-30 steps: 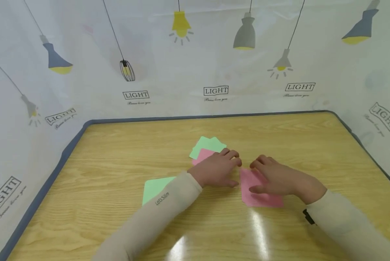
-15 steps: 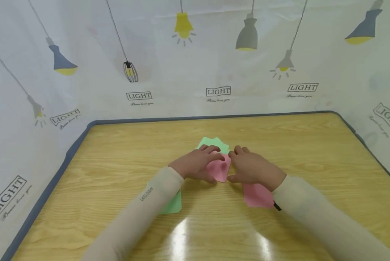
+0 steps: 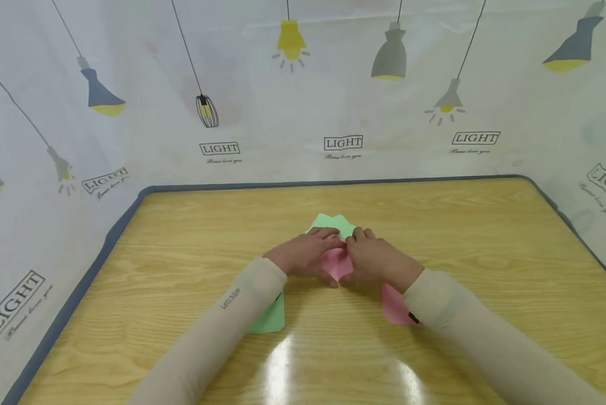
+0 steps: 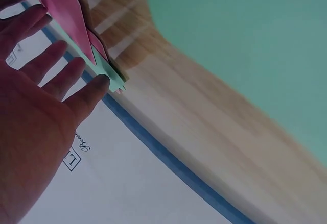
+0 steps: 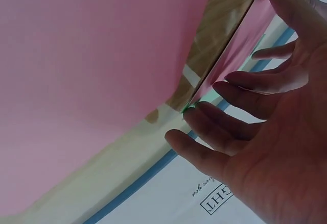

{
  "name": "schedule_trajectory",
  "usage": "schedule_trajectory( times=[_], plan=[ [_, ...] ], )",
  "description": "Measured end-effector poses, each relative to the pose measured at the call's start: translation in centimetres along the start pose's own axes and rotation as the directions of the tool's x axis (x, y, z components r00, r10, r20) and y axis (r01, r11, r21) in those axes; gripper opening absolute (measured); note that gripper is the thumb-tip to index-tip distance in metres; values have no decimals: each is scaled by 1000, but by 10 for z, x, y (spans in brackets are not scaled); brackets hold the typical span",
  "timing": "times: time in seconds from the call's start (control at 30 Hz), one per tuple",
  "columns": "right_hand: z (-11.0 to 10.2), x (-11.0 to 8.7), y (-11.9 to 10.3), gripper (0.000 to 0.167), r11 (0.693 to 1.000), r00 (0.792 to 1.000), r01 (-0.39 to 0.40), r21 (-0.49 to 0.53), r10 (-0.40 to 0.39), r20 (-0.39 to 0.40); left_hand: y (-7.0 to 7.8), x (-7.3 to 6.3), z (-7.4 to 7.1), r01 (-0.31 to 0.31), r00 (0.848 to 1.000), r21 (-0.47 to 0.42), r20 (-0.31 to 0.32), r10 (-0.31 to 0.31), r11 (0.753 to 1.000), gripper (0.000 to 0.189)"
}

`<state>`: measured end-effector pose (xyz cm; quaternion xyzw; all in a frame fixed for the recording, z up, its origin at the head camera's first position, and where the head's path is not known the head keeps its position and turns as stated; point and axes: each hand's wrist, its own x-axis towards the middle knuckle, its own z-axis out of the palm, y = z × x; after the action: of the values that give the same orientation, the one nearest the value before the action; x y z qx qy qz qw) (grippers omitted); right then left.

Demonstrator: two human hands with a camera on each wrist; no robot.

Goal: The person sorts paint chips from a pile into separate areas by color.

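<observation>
A pink rounded-corner card (image 3: 337, 265) lies over green cards (image 3: 333, 221), between my two hands in mid-table. My left hand (image 3: 305, 254) touches its left side; in the left wrist view the fingers (image 4: 91, 97) reach out fairly straight along the cards. From the right, my right hand (image 3: 378, 260) meets the pile, its fingers (image 5: 240, 99) lightly bent at the edge of the pink card (image 5: 244, 43). The pink card looks slightly bowed. Several sheets overlap there, and their lower layers are mostly hidden.
A green card (image 3: 269, 318) lies on the wooden table (image 3: 333, 360), partly under the left forearm. Another pink card (image 3: 395, 306) sits under the right wrist. A blue edge and a lamp-printed sheet (image 3: 262, 101) bound the table.
My left hand has shifted left from over the pink card to its left side. My right hand has moved left, off the nearer pink card, to the pile, closing the gap between the hands.
</observation>
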<state>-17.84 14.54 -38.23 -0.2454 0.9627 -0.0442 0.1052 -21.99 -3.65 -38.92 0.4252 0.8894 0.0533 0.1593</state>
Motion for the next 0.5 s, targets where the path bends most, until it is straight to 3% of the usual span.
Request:
schedule_trajectory(
  times=[0.27,0.5],
  plan=[
    [-1,4,1,69,1000,1000,14,6,-14,1,-1,0,1,24,1000,-11,-4,-24,1000,82],
    [3,3,5,72,998,999,36,45,-36,-10,-3,0,5,30,998,-57,-52,-33,998,79]
  ],
)
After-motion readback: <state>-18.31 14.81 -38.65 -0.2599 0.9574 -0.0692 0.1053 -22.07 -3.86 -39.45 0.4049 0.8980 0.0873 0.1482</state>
